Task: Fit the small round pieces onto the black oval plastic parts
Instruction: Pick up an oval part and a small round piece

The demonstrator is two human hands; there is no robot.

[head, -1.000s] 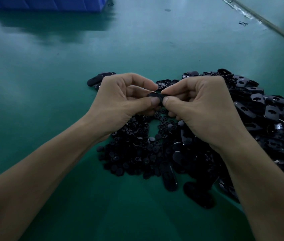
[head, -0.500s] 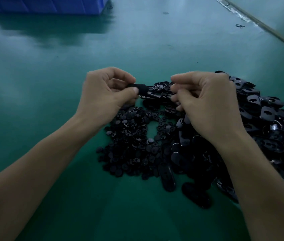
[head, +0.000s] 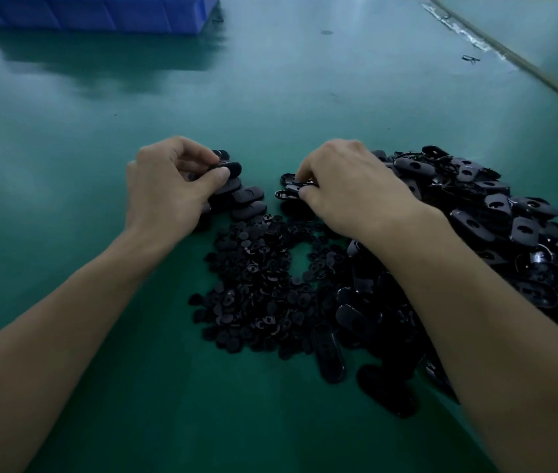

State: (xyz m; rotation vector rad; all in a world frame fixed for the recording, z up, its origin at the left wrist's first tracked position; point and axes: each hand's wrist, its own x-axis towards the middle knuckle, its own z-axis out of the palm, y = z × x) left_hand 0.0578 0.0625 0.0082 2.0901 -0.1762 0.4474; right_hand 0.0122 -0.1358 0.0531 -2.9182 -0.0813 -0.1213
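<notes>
A black oval part is pinched by the left hand above a short row of ovals, small round pieces are heaped between the forearms, and a second oval part is seemingly gripped by the curled right hand beside the large heap.

Left hand and right hand apart, fingers curled
</notes>
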